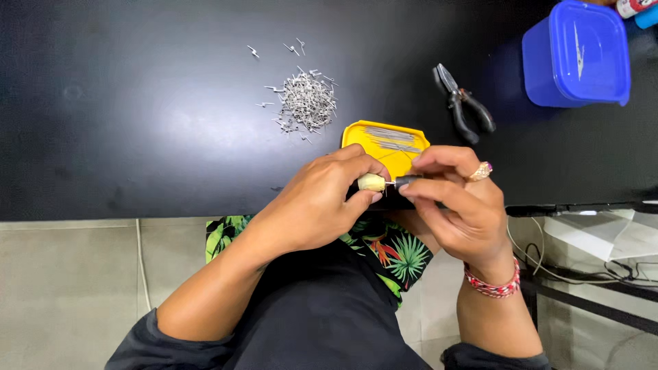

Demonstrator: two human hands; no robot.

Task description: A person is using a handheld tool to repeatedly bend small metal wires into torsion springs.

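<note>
Hands [322,199] pinch pale cylinder [371,182].

Black table [137,137], glossy. Silver-grey heap of metal pins [306,103]. Bright yellow tray [356,137] carrying grey pins. Cream-coloured cylinder [371,182] and small black part [408,180], joined by a thin silver pin. Black-handled pliers [465,105] with grey steel nose. Blue lidded box [576,55]. Gold ring [480,171] with pink stone. Red-and-white beaded bracelet [493,285]. Black cloth [391,250] printed with green, orange and red tropical leaves. Dark grey sleeves [137,349]. Beige floor [68,288].
</note>
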